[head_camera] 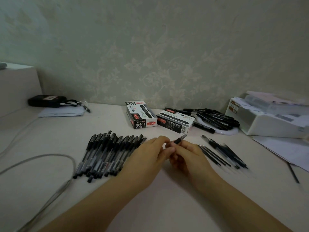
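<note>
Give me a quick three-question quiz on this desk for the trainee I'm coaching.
1. True or false: the left hand and the right hand both hold the same pen.
2. Where do the loose refills lie? A) left of the hands, B) right of the hands, C) inside a box.
3. Fill in: ___ black-and-white boxes sit on the table behind the hands.

Key: 1 true; 2 B; 3 two.
</note>
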`<state>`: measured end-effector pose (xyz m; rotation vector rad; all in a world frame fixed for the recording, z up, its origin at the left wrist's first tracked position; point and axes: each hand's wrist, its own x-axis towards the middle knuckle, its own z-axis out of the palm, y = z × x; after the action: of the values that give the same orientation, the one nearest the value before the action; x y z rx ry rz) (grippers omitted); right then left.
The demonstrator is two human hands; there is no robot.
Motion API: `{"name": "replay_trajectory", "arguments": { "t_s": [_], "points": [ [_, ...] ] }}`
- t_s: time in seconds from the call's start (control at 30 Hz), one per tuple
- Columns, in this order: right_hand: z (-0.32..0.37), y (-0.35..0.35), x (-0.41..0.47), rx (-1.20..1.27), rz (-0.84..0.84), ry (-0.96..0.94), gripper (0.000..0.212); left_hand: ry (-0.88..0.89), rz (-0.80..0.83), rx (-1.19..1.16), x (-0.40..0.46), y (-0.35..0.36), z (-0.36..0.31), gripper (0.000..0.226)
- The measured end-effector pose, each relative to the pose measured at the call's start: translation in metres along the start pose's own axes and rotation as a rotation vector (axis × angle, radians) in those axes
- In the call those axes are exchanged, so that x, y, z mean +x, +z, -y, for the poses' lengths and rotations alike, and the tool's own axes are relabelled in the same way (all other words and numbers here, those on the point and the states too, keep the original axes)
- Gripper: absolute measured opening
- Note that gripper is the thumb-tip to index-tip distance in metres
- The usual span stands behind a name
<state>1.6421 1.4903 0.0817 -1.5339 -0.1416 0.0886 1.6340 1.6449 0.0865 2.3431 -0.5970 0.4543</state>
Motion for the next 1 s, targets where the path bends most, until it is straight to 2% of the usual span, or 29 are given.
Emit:
{"name": "replay_trajectory", "arguments": {
  "t_s": [0.1, 0.27, 0.5, 0.67, 0.83, 1.0],
  "points": [
    [0.002, -0.001, 0.001, 0.000, 0.012, -0.004, 0.025, 0.006, 0.054, 0.059, 0.000, -0.002, 0.001, 0.031],
    [0.004, -0.009, 0.003, -0.069, -0.135, -0.018, 0.026, 0.013, 0.042, 0.239, -0.001, -0.006, 0.003, 0.027],
    [0.004, -0.008, 0.000, -0.132, -0.058, -0.037, 0.019, 0.019, 0.002, 0.167, -0.006, -0.008, 0.003, 0.021],
    [0.006, -0.009, -0.001, -0.178, -0.003, -0.037, 0.026, 0.022, -0.004, 0.176, -0.003, -0.010, 0.003, 0.008],
    [0.005, -0.008, -0.001, -0.191, -0.007, -0.047, 0.032, 0.012, -0.007, 0.192, -0.003, -0.011, 0.001, 0.012],
    [0.004, -0.011, 0.000, -0.191, 0.026, -0.055, 0.026, -0.015, 0.041, 0.180, -0.003, -0.012, 0.000, 0.018]
  ]
}}
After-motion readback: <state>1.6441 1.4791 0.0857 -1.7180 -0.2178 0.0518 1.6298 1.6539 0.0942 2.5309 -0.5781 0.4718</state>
